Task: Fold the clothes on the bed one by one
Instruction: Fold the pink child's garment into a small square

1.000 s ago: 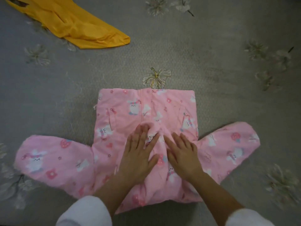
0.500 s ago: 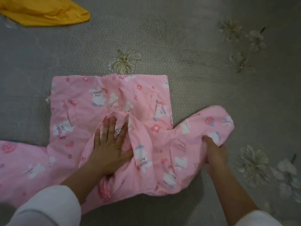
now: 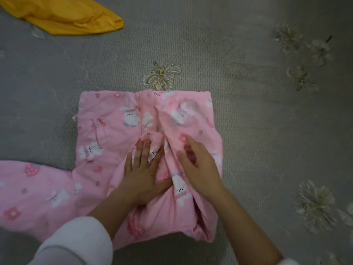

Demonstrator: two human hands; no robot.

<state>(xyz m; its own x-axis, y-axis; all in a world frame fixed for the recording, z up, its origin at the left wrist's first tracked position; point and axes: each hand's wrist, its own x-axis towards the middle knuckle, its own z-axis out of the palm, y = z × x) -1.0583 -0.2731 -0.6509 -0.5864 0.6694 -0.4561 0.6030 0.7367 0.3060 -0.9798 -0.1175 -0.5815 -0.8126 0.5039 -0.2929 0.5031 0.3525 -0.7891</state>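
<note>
Pink bunny-print padded jacket (image 3: pixel 118 131) lies on the grey flowered bedspread (image 3: pixel 248 111). Left hand (image 3: pixel 143 176) presses flat, fingers straight, on its middle; right hand (image 3: pixel 200 169) rests loosely open on the folded-over sleeve (image 3: pixel 181 115). Best smooth that sleeve square with the side edge

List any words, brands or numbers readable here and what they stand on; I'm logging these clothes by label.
None can be read.
pink garment: only printed bunnies, bows, flowers and strawberries, no lettering visible.
yellow garment: plain, no label in view.
bedspread: flower pattern only.
white scrap at the pink garment's left edge: possibly a tag, too small to read.
</note>
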